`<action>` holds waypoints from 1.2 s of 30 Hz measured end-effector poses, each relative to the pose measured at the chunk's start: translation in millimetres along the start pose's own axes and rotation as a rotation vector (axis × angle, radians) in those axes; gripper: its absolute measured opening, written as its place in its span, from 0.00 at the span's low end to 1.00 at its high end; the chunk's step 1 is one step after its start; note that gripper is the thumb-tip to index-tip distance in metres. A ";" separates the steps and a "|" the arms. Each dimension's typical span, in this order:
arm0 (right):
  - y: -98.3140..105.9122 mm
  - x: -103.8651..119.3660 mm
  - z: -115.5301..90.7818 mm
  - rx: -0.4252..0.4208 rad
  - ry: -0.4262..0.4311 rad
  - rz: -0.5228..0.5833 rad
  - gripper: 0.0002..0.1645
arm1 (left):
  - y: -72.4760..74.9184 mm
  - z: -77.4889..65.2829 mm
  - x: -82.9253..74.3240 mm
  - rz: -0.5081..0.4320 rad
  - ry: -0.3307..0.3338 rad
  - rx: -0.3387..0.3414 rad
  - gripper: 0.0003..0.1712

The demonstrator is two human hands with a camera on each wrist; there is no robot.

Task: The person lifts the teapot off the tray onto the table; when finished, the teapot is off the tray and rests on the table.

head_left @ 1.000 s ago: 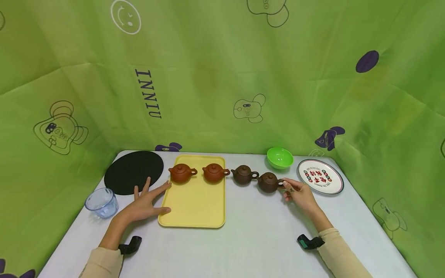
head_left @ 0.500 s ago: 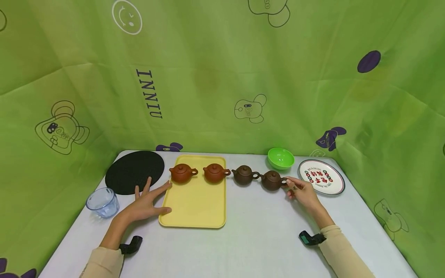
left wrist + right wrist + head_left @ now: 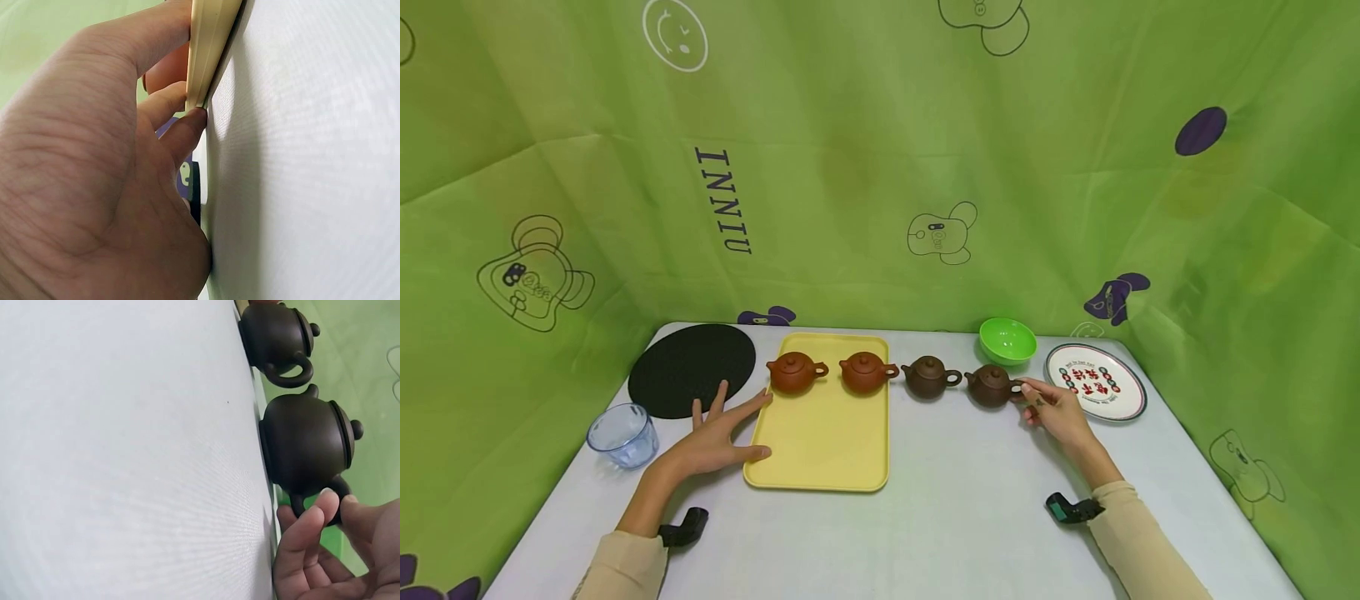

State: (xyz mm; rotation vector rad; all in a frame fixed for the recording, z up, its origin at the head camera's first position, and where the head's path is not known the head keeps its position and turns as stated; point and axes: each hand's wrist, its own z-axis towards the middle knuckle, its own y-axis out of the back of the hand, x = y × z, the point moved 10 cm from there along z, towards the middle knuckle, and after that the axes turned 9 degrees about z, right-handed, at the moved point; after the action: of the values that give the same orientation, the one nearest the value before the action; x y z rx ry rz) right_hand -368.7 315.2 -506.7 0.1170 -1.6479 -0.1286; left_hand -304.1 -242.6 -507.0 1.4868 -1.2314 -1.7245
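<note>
My right hand (image 3: 1060, 417) pinches the handle of the rightmost dark brown teapot (image 3: 988, 387), which stands on the white table; the right wrist view shows thumb and fingers on that teapot (image 3: 306, 440). Just left of it stands another dark brown teapot (image 3: 928, 378), with a small gap between them. Two reddish-brown teapots, one at the left (image 3: 793, 373) and one at the right (image 3: 864, 373), sit on the far part of the yellow tray (image 3: 816, 485). Fingers spread, my left hand (image 3: 707, 446) touches the tray's left edge, as the left wrist view of the hand (image 3: 112, 162) also shows.
A black oval mat (image 3: 688, 367) lies at the back left, with a clear blue glass bowl (image 3: 625, 437) in front of it. At the back right are a green bowl (image 3: 1007, 342) and a white patterned plate (image 3: 1097, 408). Green cloth (image 3: 820, 208) surrounds the table.
My right hand has moved the rightmost dark teapot a little right and back, widening its gap from the neighbouring dark teapot. The left hand stays at the tray's edge.
</note>
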 end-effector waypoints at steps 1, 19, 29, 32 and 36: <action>0.5 0.0 0.4 -0.002 -0.002 -0.002 0.31 | 0.0 0.2 0.1 0.000 0.002 0.000 0.54; 3.1 -5.0 7.6 -0.008 0.002 0.014 0.30 | -0.6 0.3 0.1 0.005 0.003 -0.002 0.53; 3.1 -8.2 9.6 -0.021 -0.004 0.039 0.29 | 0.0 0.0 -0.3 0.003 0.001 -0.002 0.54; 4.3 -8.5 9.9 -0.026 -0.005 0.037 0.30 | 0.2 -0.1 -0.1 0.003 -0.002 -0.005 0.53; 5.0 -9.2 10.5 -0.032 -0.005 0.040 0.30 | -0.3 0.1 0.1 0.001 -0.002 -0.005 0.53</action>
State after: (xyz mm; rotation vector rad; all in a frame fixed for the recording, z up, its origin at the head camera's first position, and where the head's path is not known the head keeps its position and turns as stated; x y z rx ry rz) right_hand -378.4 321.7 -515.8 0.0593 -1.6517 -0.1248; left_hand -304.2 -242.5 -507.3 1.4817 -1.2282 -1.7279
